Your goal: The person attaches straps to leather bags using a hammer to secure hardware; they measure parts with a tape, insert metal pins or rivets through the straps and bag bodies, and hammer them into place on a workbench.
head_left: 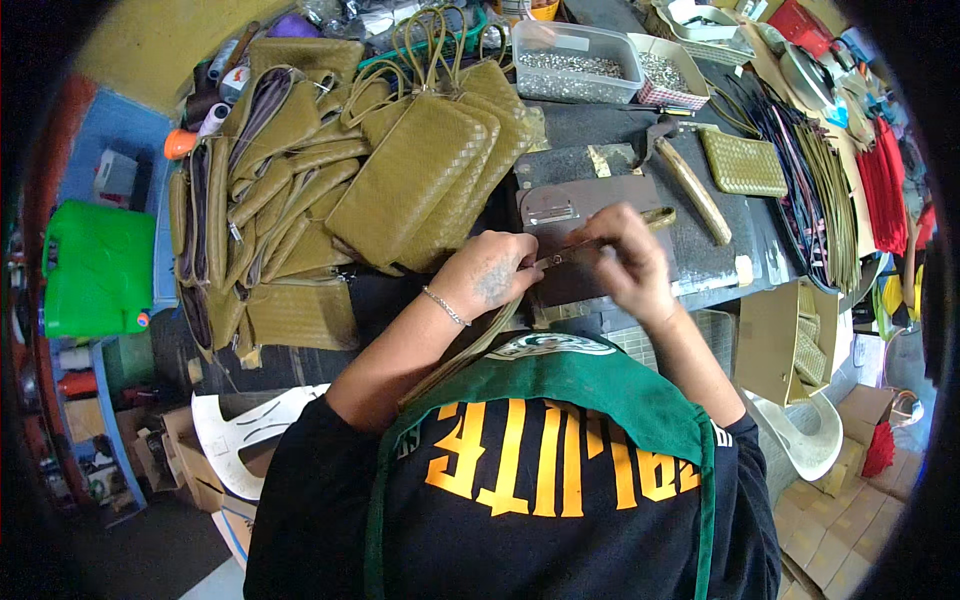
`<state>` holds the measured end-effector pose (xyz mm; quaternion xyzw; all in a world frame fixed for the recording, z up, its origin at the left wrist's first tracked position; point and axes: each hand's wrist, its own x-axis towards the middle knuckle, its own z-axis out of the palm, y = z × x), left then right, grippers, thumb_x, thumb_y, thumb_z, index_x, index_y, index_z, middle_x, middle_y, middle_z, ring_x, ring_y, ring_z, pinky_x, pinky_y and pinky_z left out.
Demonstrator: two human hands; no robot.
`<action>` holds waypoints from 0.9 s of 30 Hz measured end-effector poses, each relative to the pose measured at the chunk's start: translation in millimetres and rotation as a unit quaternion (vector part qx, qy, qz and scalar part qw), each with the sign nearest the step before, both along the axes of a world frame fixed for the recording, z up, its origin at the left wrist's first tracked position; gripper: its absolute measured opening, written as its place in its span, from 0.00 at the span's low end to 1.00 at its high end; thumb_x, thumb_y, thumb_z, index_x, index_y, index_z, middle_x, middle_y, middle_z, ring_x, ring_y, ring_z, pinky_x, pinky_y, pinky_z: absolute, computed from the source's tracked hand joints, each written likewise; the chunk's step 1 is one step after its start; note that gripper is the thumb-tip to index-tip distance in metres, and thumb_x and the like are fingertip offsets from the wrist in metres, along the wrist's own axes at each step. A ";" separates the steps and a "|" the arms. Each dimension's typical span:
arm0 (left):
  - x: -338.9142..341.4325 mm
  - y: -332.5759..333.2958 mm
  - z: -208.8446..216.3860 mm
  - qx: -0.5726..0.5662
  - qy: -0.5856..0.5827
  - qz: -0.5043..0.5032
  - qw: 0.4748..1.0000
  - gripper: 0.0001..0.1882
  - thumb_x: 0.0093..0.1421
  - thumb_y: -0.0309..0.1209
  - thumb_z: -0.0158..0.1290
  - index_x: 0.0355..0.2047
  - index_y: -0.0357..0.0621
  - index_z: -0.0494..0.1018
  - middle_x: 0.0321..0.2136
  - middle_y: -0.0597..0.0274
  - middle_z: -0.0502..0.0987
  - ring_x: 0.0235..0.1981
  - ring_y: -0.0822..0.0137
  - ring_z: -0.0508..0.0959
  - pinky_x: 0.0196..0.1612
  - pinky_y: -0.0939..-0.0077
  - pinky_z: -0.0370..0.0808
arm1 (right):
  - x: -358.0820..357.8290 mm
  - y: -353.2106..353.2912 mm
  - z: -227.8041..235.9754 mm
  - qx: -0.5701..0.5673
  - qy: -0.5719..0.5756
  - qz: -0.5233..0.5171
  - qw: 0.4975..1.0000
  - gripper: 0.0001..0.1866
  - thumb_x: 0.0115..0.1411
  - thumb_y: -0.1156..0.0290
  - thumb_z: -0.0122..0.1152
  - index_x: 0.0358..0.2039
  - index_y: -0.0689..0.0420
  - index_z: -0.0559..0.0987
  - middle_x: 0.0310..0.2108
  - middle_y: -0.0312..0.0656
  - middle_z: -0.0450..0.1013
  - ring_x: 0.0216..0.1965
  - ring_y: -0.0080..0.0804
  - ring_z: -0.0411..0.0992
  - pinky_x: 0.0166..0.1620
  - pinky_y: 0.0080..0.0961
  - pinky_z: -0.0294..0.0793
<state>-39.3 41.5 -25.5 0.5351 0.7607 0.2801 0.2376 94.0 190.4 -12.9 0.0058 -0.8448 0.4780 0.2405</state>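
My left hand (490, 268) is closed on a thin olive strap (487, 328), pinched between thumb and fingers; the strap trails down toward my apron. Just past those fingertips sits a small metal fitting (556, 260). My right hand (637, 268), slightly blurred, has curled fingers closed at the strap's other part. Beyond it an olive loop (660, 217) sticks out. Under both hands lies a dark brown board (595, 195) with a small metal piece (550, 211) on it. A hammer (690, 188) with a wooden handle rests to the right.
Olive woven pouches (415, 180) and a heap of olive bags (290, 200) fill the left of the table. At the back stand a clear tub of metal parts (578, 78) and a checkered box (668, 72). Right are a woven wallet (743, 162) and hanging straps (825, 190).
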 end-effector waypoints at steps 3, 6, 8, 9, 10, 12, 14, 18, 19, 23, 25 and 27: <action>-1.6 -5.9 0.9 0.002 -0.018 0.014 1.000 0.10 0.44 0.31 0.56 0.20 0.36 0.70 0.19 0.49 0.73 0.22 0.55 0.75 0.27 0.69 0.70 | -6.0 8.9 26.9 0.105 -0.105 -0.033 0.988 0.17 0.39 0.86 0.48 0.32 0.58 0.75 0.26 0.44 0.64 0.28 0.39 0.66 0.34 0.28 0.67; -1.5 -3.2 -0.5 0.003 -0.042 0.022 0.999 0.10 0.43 0.30 0.57 0.20 0.36 0.70 0.18 0.51 0.73 0.21 0.59 0.75 0.26 0.70 0.70 | -4.7 18.6 4.8 0.194 -0.105 0.018 0.975 0.14 0.40 0.81 0.53 0.31 0.57 0.76 0.27 0.42 0.65 0.29 0.38 0.66 0.34 0.27 0.67; -1.4 -3.8 -2.3 -0.005 -0.061 0.035 0.997 0.11 0.41 0.30 0.58 0.20 0.36 0.70 0.18 0.52 0.73 0.21 0.61 0.75 0.26 0.71 0.70 | -3.9 23.1 -5.1 0.251 -0.072 0.046 0.964 0.12 0.40 0.78 0.56 0.30 0.56 0.77 0.27 0.42 0.66 0.29 0.37 0.65 0.34 0.27 0.67; -2.6 -6.4 -3.4 0.013 -0.067 0.044 0.997 0.11 0.40 0.30 0.58 0.20 0.35 0.70 0.17 0.52 0.73 0.20 0.63 0.75 0.26 0.72 0.70 | -4.8 23.1 -5.5 0.276 -0.090 0.032 0.957 0.12 0.40 0.75 0.56 0.29 0.54 0.78 0.26 0.40 0.66 0.29 0.36 0.65 0.34 0.27 0.67; -3.5 -8.0 -4.0 0.031 -0.074 0.052 0.995 0.11 0.39 0.29 0.59 0.20 0.35 0.70 0.17 0.53 0.73 0.20 0.65 0.74 0.25 0.73 0.70 | -5.7 23.4 -5.9 0.300 -0.107 0.018 0.948 0.11 0.40 0.72 0.57 0.28 0.53 0.79 0.26 0.39 0.67 0.29 0.35 0.65 0.35 0.26 0.67; -12.0 -4.2 -0.9 0.016 -0.051 0.045 0.998 0.10 0.39 0.28 0.58 0.20 0.35 0.70 0.18 0.53 0.74 0.20 0.66 0.74 0.25 0.75 0.70 | -9.6 22.9 -11.0 0.306 -0.086 0.012 0.948 0.11 0.41 0.72 0.55 0.29 0.52 0.79 0.25 0.38 0.67 0.29 0.35 0.65 0.34 0.25 0.66; -23.9 3.7 -1.3 -0.009 -0.042 0.039 0.998 0.09 0.39 0.27 0.57 0.19 0.35 0.71 0.19 0.53 0.74 0.21 0.65 0.74 0.24 0.75 0.70 | -13.1 24.0 -11.9 0.314 -0.064 0.007 0.947 0.11 0.42 0.72 0.54 0.29 0.51 0.79 0.24 0.37 0.67 0.29 0.35 0.64 0.34 0.25 0.66; -25.7 7.3 1.1 0.020 0.017 -0.004 1.000 0.08 0.39 0.26 0.58 0.21 0.36 0.73 0.21 0.56 0.72 0.24 0.64 0.73 0.29 0.77 0.69 | -14.0 30.1 -14.0 0.315 -0.080 -0.012 0.945 0.13 0.41 0.73 0.52 0.30 0.52 0.79 0.25 0.38 0.67 0.30 0.35 0.64 0.35 0.24 0.66; -23.1 8.8 0.1 0.019 0.017 -0.007 1.000 0.08 0.39 0.26 0.58 0.21 0.36 0.73 0.21 0.56 0.72 0.24 0.64 0.73 0.29 0.77 0.69 | -13.5 31.9 -15.9 0.315 -0.079 -0.006 0.946 0.13 0.40 0.74 0.52 0.30 0.53 0.79 0.25 0.38 0.67 0.30 0.34 0.64 0.35 0.24 0.66; -8.9 9.5 -10.3 0.130 -0.024 0.061 0.989 0.08 0.39 0.25 0.57 0.23 0.39 0.74 0.22 0.57 0.70 0.27 0.61 0.71 0.33 0.73 0.68 | -14.2 31.1 -13.0 0.327 -0.070 0.003 0.942 0.14 0.40 0.75 0.52 0.31 0.53 0.79 0.26 0.38 0.68 0.31 0.34 0.64 0.36 0.24 0.67; -7.6 10.7 -15.2 0.119 -0.037 0.057 0.991 0.07 0.39 0.26 0.57 0.23 0.42 0.74 0.23 0.57 0.70 0.30 0.56 0.70 0.35 0.69 0.67 | -13.6 31.2 -11.8 0.329 -0.072 0.012 0.942 0.15 0.39 0.76 0.52 0.31 0.53 0.79 0.26 0.38 0.68 0.31 0.34 0.64 0.37 0.24 0.67; -8.8 11.8 -17.5 0.124 -0.043 0.054 0.990 0.07 0.39 0.26 0.57 0.23 0.41 0.74 0.22 0.57 0.70 0.29 0.57 0.71 0.34 0.69 0.68 | -13.7 30.7 -9.2 0.331 -0.075 0.014 0.940 0.15 0.39 0.75 0.52 0.30 0.53 0.79 0.27 0.38 0.68 0.31 0.34 0.64 0.37 0.24 0.67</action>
